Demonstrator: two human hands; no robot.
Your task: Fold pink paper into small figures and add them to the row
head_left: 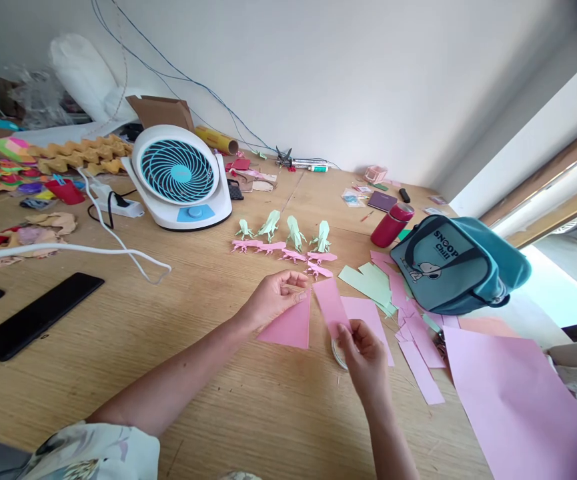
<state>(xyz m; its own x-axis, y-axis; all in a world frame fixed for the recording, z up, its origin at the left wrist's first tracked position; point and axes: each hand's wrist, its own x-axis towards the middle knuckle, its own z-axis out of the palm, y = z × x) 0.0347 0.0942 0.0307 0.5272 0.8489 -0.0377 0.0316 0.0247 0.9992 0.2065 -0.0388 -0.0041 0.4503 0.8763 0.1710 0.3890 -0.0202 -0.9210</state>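
My left hand (281,297) pinches the top of a folded pink paper triangle (291,327) above the wooden table. In my right hand (365,353) is a narrow pink paper strip (330,303), gripped at its lower end between thumb and fingers. Under that hand shows part of a white ring-shaped thing (338,355), mostly hidden. A larger pink paper sheet (371,323) lies flat behind the right hand. Past my hands stand several green folded paper insects (295,232), with a row of pink folded paper insects (293,255) in front of them.
Green paper pieces (368,283) and pink scraps (421,363) lie to the right, beside a teal bag (458,267) and a red bottle (392,225). A white fan (178,177) stands back left, near a white cable (118,250) and a black phone-like slab (38,315).
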